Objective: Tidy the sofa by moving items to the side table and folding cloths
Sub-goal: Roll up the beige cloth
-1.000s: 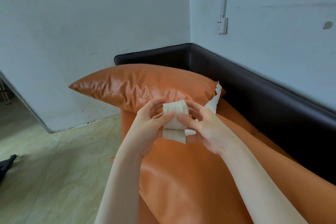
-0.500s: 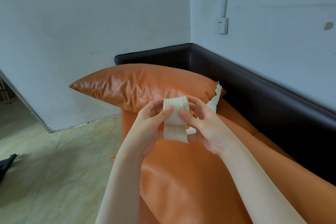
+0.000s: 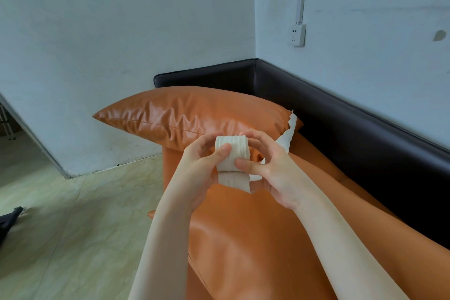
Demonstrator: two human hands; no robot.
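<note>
A small roll of white paper [image 3: 232, 153] sits pinched between both hands, the left hand [image 3: 202, 165] and right hand [image 3: 270, 168] each curled round it with thumbs on its front, a loose tail [image 3: 288, 134] trailing off behind the right hand. Beyond the hands lies an orange cushion [image 3: 190, 114] on the sofa [image 3: 255, 238]. I'd say the winding-up looks unfinished, and no side table is in view.

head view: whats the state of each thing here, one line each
cloth strip: partly rolled, tail trailing to the right
left hand: holding the roll, thumb on its front
right hand: holding the roll, thumb on its front
orange pillow: lying on the sofa
</note>
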